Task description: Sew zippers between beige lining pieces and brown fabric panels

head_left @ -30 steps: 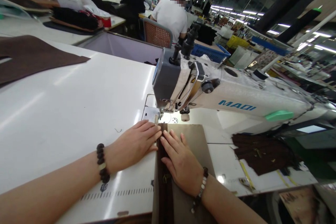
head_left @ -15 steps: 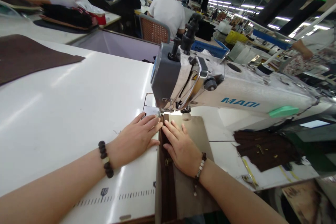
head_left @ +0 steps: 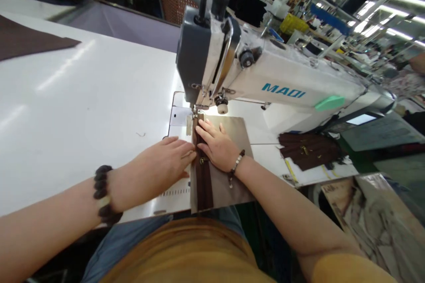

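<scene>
The right hand lies palm down with its fingers a little spread, gripping nothing that I can see, its fingertips resting on a dark brown zip and its palm over the tan cloth beneath. The left hand is loosely extended, fingers close together, its tips at the zip's left edge; from here I can't tell whether they pinch anything or only touch it. Cloth and zip lie flat on the worktop, running from just beyond the right fingertips, where the foot of the sewing machine stands, back past both hands to the front edge. To the right of the right hand, well apart, is a heap of brown strips. The cloth looks light and smooth, firm enough to lie flat yet likely to slide easily on that glossy surface, so I'd judge a broad, flat palm steadies it better than a pinch. The zip seems stiffer along its length, with a hard metal pull just beneath the right thumb that could catch a finger. The best hold, to my eye, is along both zip edges, short of the foot, pressing lightly so nothing puckers.
</scene>
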{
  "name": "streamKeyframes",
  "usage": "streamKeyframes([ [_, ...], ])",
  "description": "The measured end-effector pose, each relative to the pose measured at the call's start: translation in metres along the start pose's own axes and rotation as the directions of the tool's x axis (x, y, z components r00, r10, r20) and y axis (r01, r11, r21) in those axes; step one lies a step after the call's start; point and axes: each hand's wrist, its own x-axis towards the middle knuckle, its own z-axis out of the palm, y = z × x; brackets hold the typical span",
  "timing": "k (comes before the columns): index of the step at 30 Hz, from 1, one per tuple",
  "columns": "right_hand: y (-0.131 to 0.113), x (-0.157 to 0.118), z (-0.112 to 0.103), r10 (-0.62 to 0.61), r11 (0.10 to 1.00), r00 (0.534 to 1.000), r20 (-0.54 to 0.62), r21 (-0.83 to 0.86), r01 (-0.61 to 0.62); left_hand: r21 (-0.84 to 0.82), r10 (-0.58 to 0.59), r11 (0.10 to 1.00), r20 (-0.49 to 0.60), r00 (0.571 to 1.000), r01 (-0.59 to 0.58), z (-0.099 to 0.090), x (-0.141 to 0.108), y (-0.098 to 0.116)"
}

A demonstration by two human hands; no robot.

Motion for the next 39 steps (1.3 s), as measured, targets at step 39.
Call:
streamKeyframes([
  [39, 0.005, -0.001, 0.006, -0.036, 0.996, 0.995, -0.098, 0.073, 0.043, -0.151, -0.036, 0.987, -0.552, 0.833, -0.057, 0.036, -0.032, 0.074],
])
